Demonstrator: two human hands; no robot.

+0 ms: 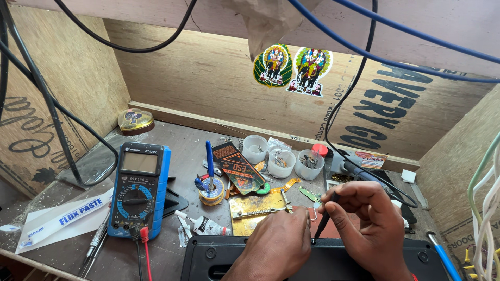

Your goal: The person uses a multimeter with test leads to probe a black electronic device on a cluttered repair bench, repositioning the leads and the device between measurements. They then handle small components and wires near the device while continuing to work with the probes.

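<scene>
Nearest the camera lies a black plastic casing [260, 260] at the bench's front edge, and the left hand [276, 247] rests on its top, fingers curled; whether it grips anything cannot be told. Just beside it, the right hand [372, 224] is closed around a dark screwdriver [324, 221] whose tip meets the casing's upper edge. Behind them sit a brass-coloured holder plate [255, 208] and a blue multimeter [139, 190].

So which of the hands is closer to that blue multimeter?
Left. The left hand rests on the black casing, just right of the multimeter; the right hand is farther right, holding a black tool.
</scene>
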